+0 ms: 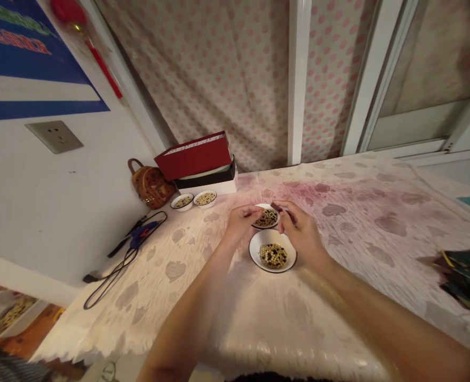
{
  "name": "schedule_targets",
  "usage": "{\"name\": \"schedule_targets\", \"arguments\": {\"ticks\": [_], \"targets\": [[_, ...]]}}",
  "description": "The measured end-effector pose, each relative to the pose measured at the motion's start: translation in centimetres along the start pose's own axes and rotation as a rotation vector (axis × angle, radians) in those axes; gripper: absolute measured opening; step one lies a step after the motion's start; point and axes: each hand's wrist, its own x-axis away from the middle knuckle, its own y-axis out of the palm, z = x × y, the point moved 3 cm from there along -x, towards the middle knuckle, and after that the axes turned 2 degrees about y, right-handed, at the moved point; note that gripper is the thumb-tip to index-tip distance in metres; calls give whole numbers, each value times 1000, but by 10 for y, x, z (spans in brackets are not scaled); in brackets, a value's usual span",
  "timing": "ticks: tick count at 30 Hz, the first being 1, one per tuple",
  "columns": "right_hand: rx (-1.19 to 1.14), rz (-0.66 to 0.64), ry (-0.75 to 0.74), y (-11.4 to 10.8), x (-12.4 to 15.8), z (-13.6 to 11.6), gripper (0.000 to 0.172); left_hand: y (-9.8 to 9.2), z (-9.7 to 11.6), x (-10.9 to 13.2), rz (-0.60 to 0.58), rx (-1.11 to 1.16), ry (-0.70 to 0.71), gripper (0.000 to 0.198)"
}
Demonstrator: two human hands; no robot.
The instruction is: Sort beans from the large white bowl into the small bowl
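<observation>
A small white bowl (267, 216) of mixed dark and pale beans is held just above the table. My left hand (241, 220) grips its left rim with closed fingers. On the bowl's right side, my right hand (301, 229) has its fingers pinched together at the rim, holding something small and dark that I cannot make out. Directly below them a larger white bowl (272, 251) rests on the leaf-patterned tablecloth (338, 223) and holds a heap of mixed beans.
Two small white bowls of pale beans (182, 201) (205, 198) stand at the back left beside a red box (197, 155) and a brown bag (151, 185). A tool with a black cord (133, 244) lies left. Dark items (466, 278) sit at the right edge.
</observation>
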Motion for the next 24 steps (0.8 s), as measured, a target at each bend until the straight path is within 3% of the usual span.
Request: {"name": "schedule_targets", "arguments": {"ticks": [9, 24], "targets": [[-13, -54, -47, 3, 8, -9, 37, 11, 15, 22, -94, 359, -185, 35], [16, -55, -84, 2, 9, -18, 37, 18, 15, 25, -145, 350, -126, 33]]}}
